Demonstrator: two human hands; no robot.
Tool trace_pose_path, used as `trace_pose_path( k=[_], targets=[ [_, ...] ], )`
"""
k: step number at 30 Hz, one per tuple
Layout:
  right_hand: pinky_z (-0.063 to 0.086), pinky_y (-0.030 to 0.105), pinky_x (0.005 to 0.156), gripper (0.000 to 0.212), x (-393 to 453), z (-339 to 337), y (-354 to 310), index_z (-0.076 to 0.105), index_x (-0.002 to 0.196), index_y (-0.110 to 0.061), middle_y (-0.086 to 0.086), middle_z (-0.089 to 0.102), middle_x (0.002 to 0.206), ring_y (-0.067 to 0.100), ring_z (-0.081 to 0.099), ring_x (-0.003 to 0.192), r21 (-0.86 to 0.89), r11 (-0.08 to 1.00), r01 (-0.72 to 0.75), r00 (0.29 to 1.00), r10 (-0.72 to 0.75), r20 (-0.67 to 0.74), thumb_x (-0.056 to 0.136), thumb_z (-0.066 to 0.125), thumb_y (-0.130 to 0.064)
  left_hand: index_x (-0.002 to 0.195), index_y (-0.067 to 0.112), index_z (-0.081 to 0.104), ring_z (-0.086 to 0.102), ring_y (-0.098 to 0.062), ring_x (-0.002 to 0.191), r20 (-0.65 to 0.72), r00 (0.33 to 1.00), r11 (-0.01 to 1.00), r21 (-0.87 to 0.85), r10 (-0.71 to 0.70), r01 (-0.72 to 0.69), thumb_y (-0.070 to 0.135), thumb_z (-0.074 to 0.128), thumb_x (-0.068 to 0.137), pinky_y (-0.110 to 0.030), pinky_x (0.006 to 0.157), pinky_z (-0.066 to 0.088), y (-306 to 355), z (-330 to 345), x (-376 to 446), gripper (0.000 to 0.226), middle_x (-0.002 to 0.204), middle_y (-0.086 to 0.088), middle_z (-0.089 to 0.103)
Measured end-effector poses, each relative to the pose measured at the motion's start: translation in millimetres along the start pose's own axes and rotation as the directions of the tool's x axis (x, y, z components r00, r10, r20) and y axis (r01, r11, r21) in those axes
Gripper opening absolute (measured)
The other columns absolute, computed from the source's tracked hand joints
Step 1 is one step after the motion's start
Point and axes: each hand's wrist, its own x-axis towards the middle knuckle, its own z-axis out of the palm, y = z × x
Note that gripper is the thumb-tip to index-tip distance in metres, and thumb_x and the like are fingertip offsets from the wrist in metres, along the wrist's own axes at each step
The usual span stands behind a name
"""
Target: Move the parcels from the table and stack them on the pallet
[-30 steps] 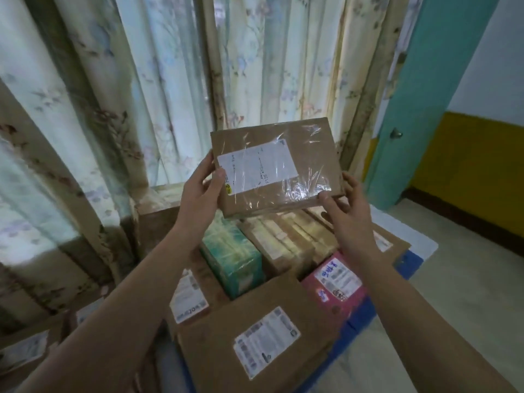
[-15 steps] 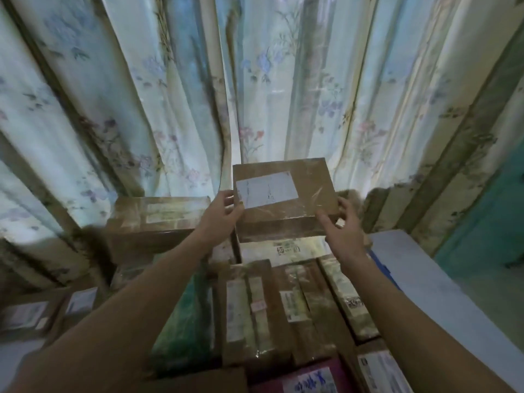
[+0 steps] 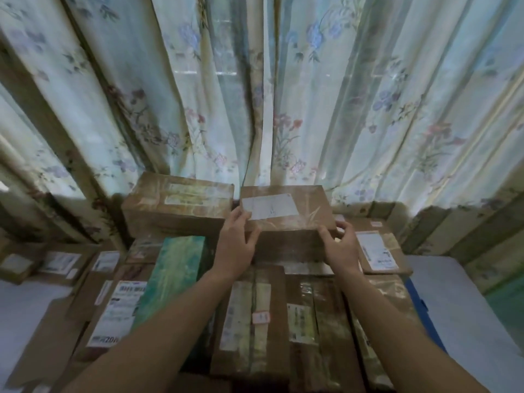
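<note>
Your left hand [image 3: 237, 245] grips the near left corner of a brown cardboard parcel [image 3: 286, 208], thumb on top by its white label [image 3: 270, 209], fingers curled down the front face. Your right hand [image 3: 338, 245] grips the near right corner, fingers curled over the edge. The parcel sits level on top of the stack at the far edge of the pallet [image 3: 415, 304], close against the curtain [image 3: 261, 89]. Label print is too blurred to read; clear tape shines across the lid.

Just left of it, touching or nearly so, stands a larger brown box [image 3: 178, 205] with pale strips on top. Nearer you lies a green patterned box [image 3: 173, 270], beside it long taped cartons [image 3: 249, 316], one with a small pink sticker. At the near left a white label [image 3: 117, 313] shows "2DH"; the rest is illegible. A flat parcel with a label [image 3: 378, 251] lies right of your right hand.

Curtain: pale, floral, backlit. The blue pallet edge shows at right, beside a pale surface [image 3: 465, 307].
</note>
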Motion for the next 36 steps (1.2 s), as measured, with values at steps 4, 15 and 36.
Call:
trace_pose_path(
  k=[4,15,36],
  targets=[
    [0.048,0.032,0.084,0.047,4.3,18.7,-1.5,0.047,0.132,-0.02,0.0,0.057,0.116,0.019,0.058,0.103,-0.051,0.999,-0.007,1.0,0.008,0.002,0.096,0.067,-0.043,0.141,0.012,0.058,0.04,-0.025,0.146,0.029,0.988,0.955,0.254,0.152,-0.154,0.01,0.062,0.098,-0.038,0.118,0.034,-8.6,-5.1,5.3,0.043,0.157,-0.008,0.042],
    [0.049,0.033,0.082,0.05,12.2,24.4,-3.7,0.046,0.135,-0.02,0.002,0.06,0.121,0.022,0.06,0.104,-0.157,0.987,0.033,0.995,-0.018,0.097,0.097,0.065,-0.047,0.141,0.016,0.057,0.046,-0.026,0.141,0.092,0.974,0.914,0.337,0.206,-0.225,0.013,0.064,0.091,-0.042,0.118,0.037,-26.1,-22.9,15.4,0.051,0.149,-0.007,0.052],
    [0.017,0.053,0.127,0.075,-162.7,164.7,-81.9,0.023,0.158,-0.025,0.001,0.021,0.168,0.023,0.008,0.158,-0.349,0.543,0.764,0.637,-0.549,0.541,0.098,0.052,-0.057,0.16,0.016,0.027,0.018,-0.023,0.156,-0.039,0.996,0.878,0.471,-0.078,0.087,0.056,0.024,0.095,-0.052,0.123,0.022,-165.4,-259.6,-70.7,0.077,0.168,-0.005,0.022]
  ],
)
